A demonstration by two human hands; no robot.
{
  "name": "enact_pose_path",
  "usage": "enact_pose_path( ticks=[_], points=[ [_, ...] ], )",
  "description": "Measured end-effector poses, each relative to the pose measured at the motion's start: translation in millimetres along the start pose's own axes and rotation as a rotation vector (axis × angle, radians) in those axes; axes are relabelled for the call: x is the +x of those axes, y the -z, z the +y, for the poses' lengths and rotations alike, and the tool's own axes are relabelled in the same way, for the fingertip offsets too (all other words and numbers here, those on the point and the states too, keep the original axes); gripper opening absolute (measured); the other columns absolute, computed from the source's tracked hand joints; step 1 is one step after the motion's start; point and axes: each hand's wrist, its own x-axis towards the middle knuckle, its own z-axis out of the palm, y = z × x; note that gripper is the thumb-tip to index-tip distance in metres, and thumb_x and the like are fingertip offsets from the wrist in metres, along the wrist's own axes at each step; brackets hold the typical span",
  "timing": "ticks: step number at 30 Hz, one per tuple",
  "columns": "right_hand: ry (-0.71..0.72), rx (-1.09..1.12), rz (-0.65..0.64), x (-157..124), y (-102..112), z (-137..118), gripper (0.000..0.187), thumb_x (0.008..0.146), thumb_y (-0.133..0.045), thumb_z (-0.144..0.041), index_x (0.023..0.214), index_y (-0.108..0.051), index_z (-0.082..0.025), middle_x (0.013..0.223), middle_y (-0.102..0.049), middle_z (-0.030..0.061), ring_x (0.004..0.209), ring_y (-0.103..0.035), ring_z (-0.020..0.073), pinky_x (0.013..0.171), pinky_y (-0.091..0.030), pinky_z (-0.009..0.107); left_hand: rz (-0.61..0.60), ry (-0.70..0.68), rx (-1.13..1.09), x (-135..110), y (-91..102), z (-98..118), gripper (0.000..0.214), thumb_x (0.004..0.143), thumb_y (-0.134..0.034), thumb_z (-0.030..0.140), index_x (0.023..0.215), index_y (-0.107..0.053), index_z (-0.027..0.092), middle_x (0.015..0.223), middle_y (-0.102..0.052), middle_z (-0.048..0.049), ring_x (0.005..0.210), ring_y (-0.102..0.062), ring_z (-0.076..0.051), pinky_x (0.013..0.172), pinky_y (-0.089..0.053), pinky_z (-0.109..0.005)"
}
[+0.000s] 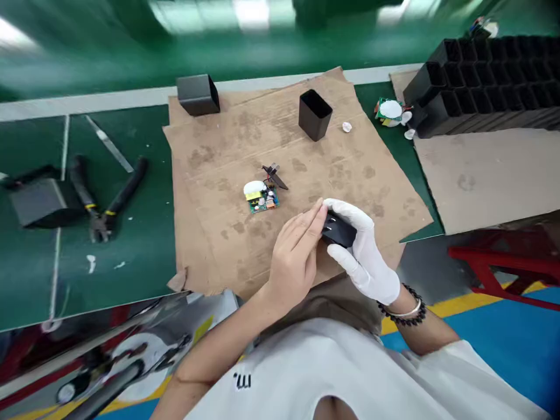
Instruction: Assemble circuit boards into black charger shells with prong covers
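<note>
My right hand point(361, 251), in a white glove, grips a black plastic casing point(340, 231) between thumb and fingers, with small shiny metal pieces showing on its face. My bare left hand point(295, 256) presses its long, close-set fingers against the casing's left side; its thumb is mostly hidden. Ahead of my hands, on the cardboard sheet point(210, 233), lies a circuit board point(262, 199) with a white blob, yellow tape and a black end piece point(275, 176) wired to it.
Open black casings stand at the cardboard's back left point(198, 95) and back right point(315, 115). Pliers point(104, 219), a thin blade-like tool point(109, 143) and a dark box point(44, 201) lie left. At right are stacked casings point(490, 87), another circuit board point(391, 111) and a red stool point(503, 262).
</note>
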Motion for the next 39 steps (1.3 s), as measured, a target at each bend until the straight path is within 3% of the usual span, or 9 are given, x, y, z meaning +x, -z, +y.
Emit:
enact_pose_path(
  ticks=[5,9,13,17,23,27,31,39],
  points=[
    [0.014,-0.129,0.063,0.2,-0.8,0.3,0.054,0.101,-0.06,-0.025,0.153,-0.045,-0.03,0.155,-0.051,0.0093,0.146,-0.049,0.0263,0.122,-0.046,0.047,-0.063,0.068,-0.088,4.4,10.1,0.6,0.046,0.103,-0.049,0.013,0.149,-0.054,0.021,0.146,-0.063,-0.0127,0.136,-0.061,-0.021,0.116,-0.05,-0.035],
    [0.06,-0.369,0.256,-10.2,-7.8,-1.1,0.06,0.094,-0.069,-0.014,0.148,-0.055,-0.037,0.148,-0.062,0.0019,0.127,-0.067,0.0226,0.105,-0.06,0.033,-0.158,0.269,-0.333,17.4,23.4,-3.6,0.028,0.1,-0.062,0.022,0.127,-0.069,0.02,0.128,-0.074,-0.0082,0.121,-0.069,-0.02,0.108,-0.055,-0.03],
    [-0.001,-0.273,0.293,-16.7,-7.3,-3.2,0.056,0.089,-0.074,-0.008,0.136,-0.067,-0.039,0.144,-0.065,-0.0026,0.121,-0.071,0.0218,0.103,-0.062,0.033,-0.265,0.437,-0.558,25.8,32.5,-6.6,0.032,0.094,-0.071,0.024,0.126,-0.068,0.022,0.128,-0.071,-0.0069,0.118,-0.068,-0.019,0.105,-0.055,-0.028],
    [-0.096,-0.169,0.283,-18.6,-1.4,-4.7,0.061,0.088,-0.077,-0.012,0.141,-0.062,-0.037,0.141,-0.067,-0.003,0.126,-0.068,0.0218,0.112,-0.057,0.037,-0.273,0.411,-0.606,27.7,34.0,-5.1,0.029,0.091,-0.076,0.021,0.119,-0.071,0.022,0.122,-0.071,-0.005,0.118,-0.064,-0.018,0.105,-0.051,-0.026],
    [-0.198,-0.345,0.209,-14.4,8.6,-19.8,0.053,0.09,-0.077,-0.021,0.14,-0.064,-0.032,0.134,-0.072,-0.0008,0.12,-0.071,0.0217,0.107,-0.06,0.033,-0.257,0.392,-0.567,26.0,31.0,0.1,0.026,0.092,-0.074,0.019,0.118,-0.07,0.022,0.118,-0.07,-0.0055,0.116,-0.063,-0.019,0.105,-0.05,-0.029],
    [-0.162,-0.37,0.232,-12.6,9.4,-23.7,0.05,0.09,-0.077,-0.02,0.137,-0.065,-0.03,0.133,-0.073,0.0012,0.119,-0.072,0.0226,0.106,-0.061,0.035,-0.255,0.37,-0.554,23.6,29.6,-1.4,0.03,0.093,-0.073,0.021,0.122,-0.069,0.023,0.121,-0.069,-0.0047,0.117,-0.062,-0.017,0.104,-0.049,-0.027],
    [-0.251,-0.269,0.285,-15.8,2.5,-21.0,0.045,0.088,-0.079,-0.021,0.131,-0.068,-0.029,0.131,-0.073,0.0014,0.12,-0.072,0.0231,0.108,-0.06,0.037,-0.26,0.354,-0.521,22.7,28.2,-4.0,0.032,0.093,-0.073,0.022,0.125,-0.07,0.024,0.125,-0.068,-0.0047,0.117,-0.063,-0.016,0.105,-0.049,-0.025],
    [-0.305,-0.15,0.367,-17.0,-4.3,-24.3,0.042,0.086,-0.08,-0.018,0.127,-0.07,-0.027,0.13,-0.074,0.002,0.12,-0.072,0.021,0.106,-0.06,0.032,-0.217,0.384,-0.561,20.9,27.4,-3.9,0.021,0.092,-0.074,0.023,0.113,-0.075,0.021,0.115,-0.073,-0.0057,0.11,-0.068,-0.017,0.099,-0.053,-0.026]
  ],
)
